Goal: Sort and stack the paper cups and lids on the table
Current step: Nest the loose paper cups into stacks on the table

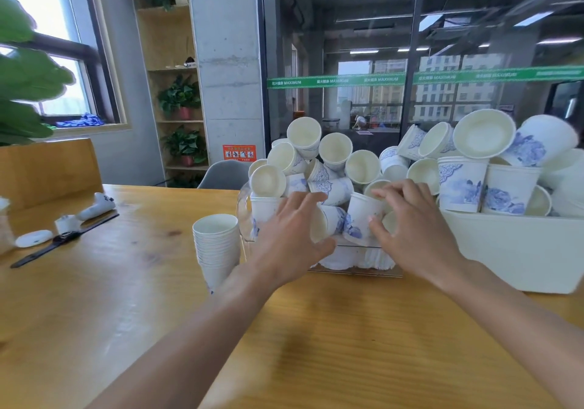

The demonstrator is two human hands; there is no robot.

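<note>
While our left hand (289, 234) grasps a white paper cup with blue flowers (327, 223) lying sideways, our right hand (410, 228) pinches another upright white cup (363, 215).

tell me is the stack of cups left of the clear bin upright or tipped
Upright. The stack of nested cups stands on the table, open mouth up, rims in level rings.

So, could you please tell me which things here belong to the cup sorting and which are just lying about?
Part of the job:
nested cup stack
loose cups in the clear bin
cups in the white bin
left hand, right hand

Lying about:
black watch
white controller
white case
</note>
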